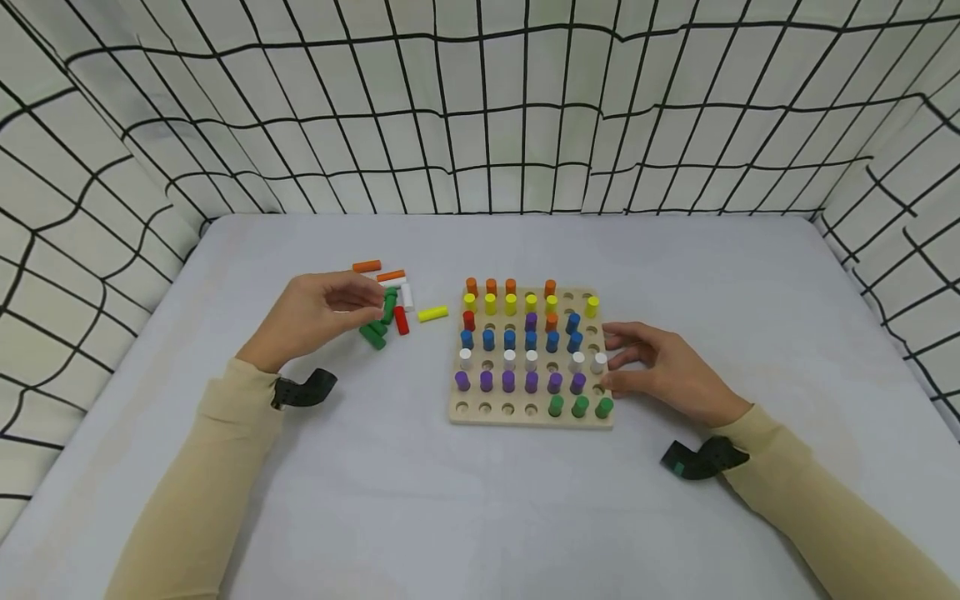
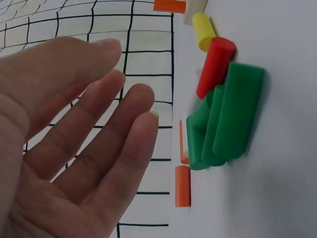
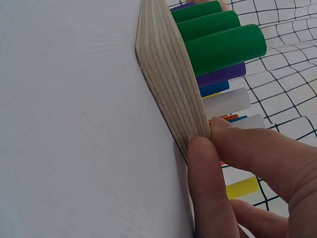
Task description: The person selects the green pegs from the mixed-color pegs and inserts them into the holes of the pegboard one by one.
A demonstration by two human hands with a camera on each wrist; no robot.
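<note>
A wooden pegboard (image 1: 531,421) lies on the table, holding rows of coloured pegs. At its right edge is my right hand (image 1: 652,367); in the right wrist view a thumb and a finger (image 3: 205,173) hold the board's edge. My left hand (image 1: 322,308) hovers beside the loose pegs, left of the board, with relaxed fingers and nothing visible between them in the left wrist view. Closest to it are several green pegs (image 2: 240,111), some leaning on one another. Beside them lie a red peg (image 1: 401,320) and a yellow peg (image 1: 432,313).
Orange pegs (image 1: 367,266) and white pegs (image 1: 407,297) also lie loose on the white table (image 1: 510,517). Black wire grid (image 1: 487,125) surrounds the back and sides. A black device is strapped to each wrist.
</note>
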